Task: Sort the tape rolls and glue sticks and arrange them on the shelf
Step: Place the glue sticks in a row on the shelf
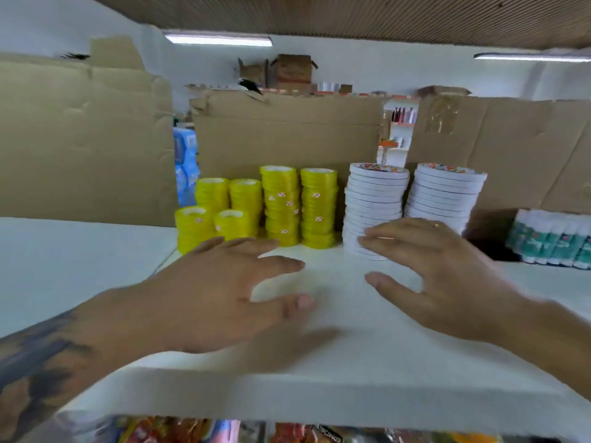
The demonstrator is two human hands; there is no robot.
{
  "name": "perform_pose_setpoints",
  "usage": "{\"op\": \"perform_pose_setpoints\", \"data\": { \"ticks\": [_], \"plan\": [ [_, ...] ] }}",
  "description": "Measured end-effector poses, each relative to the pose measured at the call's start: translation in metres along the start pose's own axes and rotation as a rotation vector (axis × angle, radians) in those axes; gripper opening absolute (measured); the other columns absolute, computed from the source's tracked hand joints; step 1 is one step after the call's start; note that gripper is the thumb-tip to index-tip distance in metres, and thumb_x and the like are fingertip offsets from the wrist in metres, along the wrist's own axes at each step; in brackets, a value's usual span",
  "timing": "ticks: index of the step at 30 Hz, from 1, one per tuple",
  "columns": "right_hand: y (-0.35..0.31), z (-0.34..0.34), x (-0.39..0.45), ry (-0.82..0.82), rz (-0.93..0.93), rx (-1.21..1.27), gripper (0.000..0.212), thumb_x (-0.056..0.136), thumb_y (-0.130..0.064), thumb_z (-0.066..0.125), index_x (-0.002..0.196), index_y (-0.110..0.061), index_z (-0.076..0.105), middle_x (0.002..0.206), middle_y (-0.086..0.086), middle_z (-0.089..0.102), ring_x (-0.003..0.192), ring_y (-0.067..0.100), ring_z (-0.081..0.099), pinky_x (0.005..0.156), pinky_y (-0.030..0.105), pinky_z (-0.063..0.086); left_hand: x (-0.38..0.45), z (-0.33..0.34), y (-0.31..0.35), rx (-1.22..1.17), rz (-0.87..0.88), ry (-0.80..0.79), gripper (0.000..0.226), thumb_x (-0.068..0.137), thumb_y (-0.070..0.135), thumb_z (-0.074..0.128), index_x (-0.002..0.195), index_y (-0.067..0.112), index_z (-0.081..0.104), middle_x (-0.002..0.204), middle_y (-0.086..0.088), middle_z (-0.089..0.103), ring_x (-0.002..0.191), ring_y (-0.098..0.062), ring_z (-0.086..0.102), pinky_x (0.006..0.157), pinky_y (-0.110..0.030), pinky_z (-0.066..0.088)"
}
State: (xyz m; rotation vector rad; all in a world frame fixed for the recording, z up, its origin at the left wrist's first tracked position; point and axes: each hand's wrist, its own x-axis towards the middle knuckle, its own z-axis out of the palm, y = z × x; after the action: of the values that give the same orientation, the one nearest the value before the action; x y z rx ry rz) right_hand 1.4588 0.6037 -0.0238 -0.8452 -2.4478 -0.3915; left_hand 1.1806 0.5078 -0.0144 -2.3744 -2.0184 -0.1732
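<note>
Hands empty, fingers spread: left hand (pixel 220 289) above shelf (pixel 367 356), right hand (pixel 438 276) fingertips at white tape stack (pixel 372 209), likely squaring it. Yellow tape rolls (pixel 281 204) grouped left by colour; glue sticks (pixel 553 239) apart, right. Sorting looks nearly done.

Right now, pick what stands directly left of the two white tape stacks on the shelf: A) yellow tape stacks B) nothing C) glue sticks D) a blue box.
A: the yellow tape stacks stand just left of the white tape stacks, while the glue sticks lie far right.
</note>
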Motion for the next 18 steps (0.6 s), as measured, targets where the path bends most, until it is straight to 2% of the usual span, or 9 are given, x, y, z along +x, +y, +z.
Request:
{"op": "perform_pose_setpoints", "data": {
  "ticks": [2,5,8,9,11,13,15,18],
  "plan": [
    [-0.049,0.016,0.029,-0.128,-0.074,-0.011,0.060,0.099,-0.064,0.036,0.146,-0.031,0.052,0.147,-0.010,0.053,0.135,0.009,0.039,0.114,0.020,0.019,-0.029,-0.006,-0.052,0.071,-0.074,-0.002,0.090,0.062,0.100,-0.005,0.144,0.072,0.016,0.165,0.029,0.010,0.151,0.007,0.005,0.125,-0.030,0.003],
    [-0.126,0.048,0.081,-0.234,-0.192,0.002,0.069,0.098,-0.071,0.025,0.154,-0.034,0.040,0.157,-0.009,0.042,0.145,0.013,0.032,0.117,0.027,0.016,-0.081,-0.017,-0.133,0.077,-0.213,0.000,0.091,0.062,0.100,-0.003,0.144,0.070,0.021,0.164,0.029,0.017,0.151,0.005,0.012,0.127,-0.034,0.007],
    [-0.203,0.075,0.139,-0.280,-0.244,0.033,0.074,0.095,-0.074,0.016,0.156,-0.036,0.034,0.162,-0.009,0.036,0.150,0.014,0.026,0.120,0.029,0.009,-0.134,-0.026,-0.210,0.025,-0.354,-0.013,0.085,0.071,0.097,0.010,0.147,0.064,0.030,0.164,0.025,0.021,0.149,0.000,0.021,0.124,-0.032,0.014],
    [-0.227,0.082,0.158,-0.285,-0.261,0.042,0.076,0.094,-0.074,0.014,0.156,-0.036,0.034,0.162,-0.009,0.035,0.151,0.014,0.026,0.120,0.030,0.010,-0.149,-0.028,-0.234,-0.003,-0.394,-0.013,0.086,0.070,0.096,0.013,0.146,0.063,0.033,0.163,0.026,0.024,0.146,-0.002,0.028,0.121,-0.029,0.019],
    [-0.274,0.097,0.192,-0.293,-0.296,0.062,0.078,0.093,-0.076,0.012,0.156,-0.036,0.034,0.162,-0.009,0.034,0.150,0.014,0.027,0.120,0.031,0.012,-0.176,-0.032,-0.282,-0.075,-0.456,0.012,0.090,0.064,0.098,0.014,0.143,0.062,0.039,0.158,0.030,0.030,0.128,-0.003,0.047,0.111,-0.024,0.033],
    [-0.317,0.112,0.223,-0.303,-0.334,0.090,0.080,0.091,-0.078,0.009,0.157,-0.038,0.029,0.164,-0.013,0.029,0.151,0.010,0.021,0.122,0.029,0.008,-0.200,-0.035,-0.330,-0.139,-0.505,0.044,0.083,0.069,0.095,0.021,0.141,0.061,0.043,0.155,0.031,0.034,0.118,-0.002,0.051,0.106,-0.025,0.037],
    [-0.358,0.127,0.251,-0.337,-0.355,0.138,0.083,0.088,-0.081,0.004,0.158,-0.042,0.022,0.165,-0.018,0.021,0.152,0.003,0.011,0.121,0.023,-0.001,-0.222,-0.036,-0.376,-0.157,-0.544,0.075,0.075,0.075,0.091,0.028,0.141,0.059,0.044,0.152,0.030,0.039,0.116,-0.002,0.053,0.104,-0.027,0.039],
    [-0.413,0.150,0.292,-0.391,-0.364,0.208,0.085,0.084,-0.084,0.001,0.158,-0.046,0.016,0.165,-0.022,0.015,0.152,-0.003,0.003,0.119,0.020,-0.005,-0.249,-0.038,-0.439,-0.150,-0.593,0.108,0.067,0.083,0.086,0.034,0.140,0.055,0.048,0.150,0.026,0.046,0.119,-0.005,0.054,0.107,-0.032,0.041]
  ]
}}
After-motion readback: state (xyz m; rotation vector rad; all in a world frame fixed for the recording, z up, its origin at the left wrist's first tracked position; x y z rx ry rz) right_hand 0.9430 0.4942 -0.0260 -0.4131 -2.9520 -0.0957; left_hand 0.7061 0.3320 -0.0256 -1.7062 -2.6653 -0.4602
